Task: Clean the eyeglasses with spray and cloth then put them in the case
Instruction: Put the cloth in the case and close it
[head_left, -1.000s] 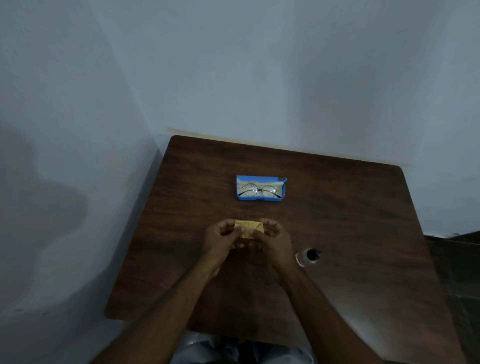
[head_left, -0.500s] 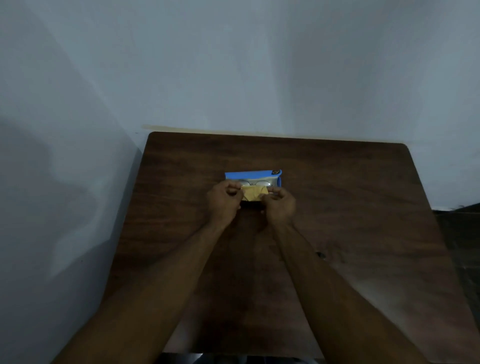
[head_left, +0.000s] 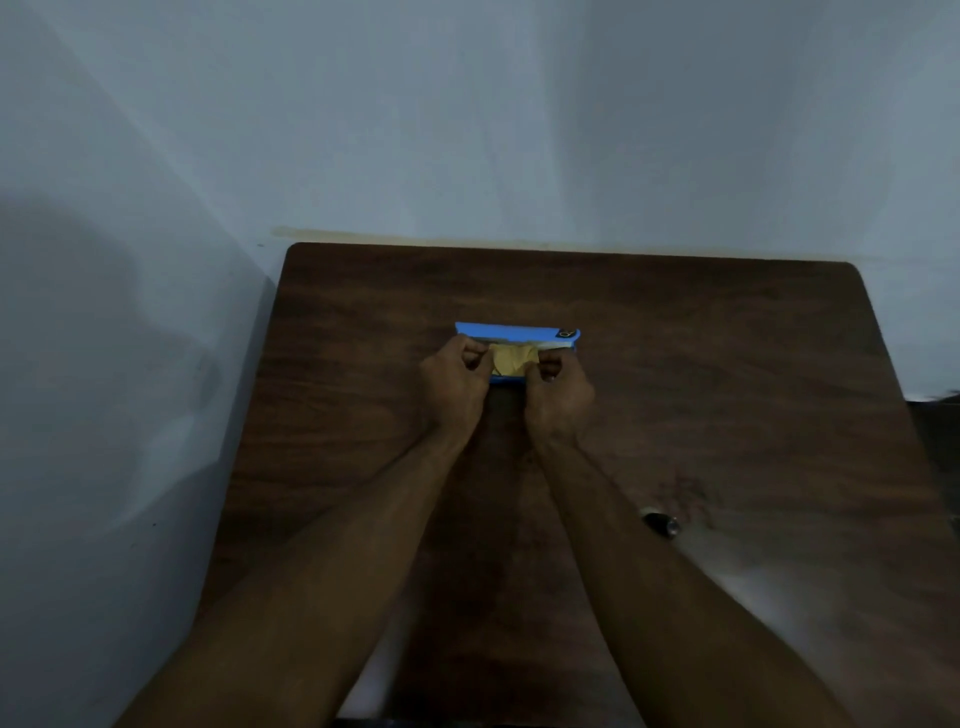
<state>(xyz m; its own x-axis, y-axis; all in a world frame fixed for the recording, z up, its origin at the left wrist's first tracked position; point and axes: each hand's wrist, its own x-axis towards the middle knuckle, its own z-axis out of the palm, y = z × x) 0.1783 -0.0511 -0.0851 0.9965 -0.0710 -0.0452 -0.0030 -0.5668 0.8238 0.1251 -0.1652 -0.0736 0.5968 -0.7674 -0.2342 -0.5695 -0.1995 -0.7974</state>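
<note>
Hands: two, left hand (head_left: 457, 384) and right hand (head_left: 558, 389), side by side.
Forearms: two, bare.
Blue case (head_left: 514, 330): one, just beyond knuckles, partly covered by both hands.
Yellow cloth (head_left: 511, 358): one, between hands, pinched by both, over case.
Spray bottle (head_left: 661, 522): one, back from right hand, just beside right forearm, well apart from case.
Wooden table (head_left: 727, 364): one, under hands and all items.
Eyeglasses: count cannot be told; hidden by cloth and hands.

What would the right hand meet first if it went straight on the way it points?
Most likely the case: the right hand, pinching the cloth, is at its near edge, pointing away across it. Past that, only table and wall. Its height over the case is unclear.
</note>
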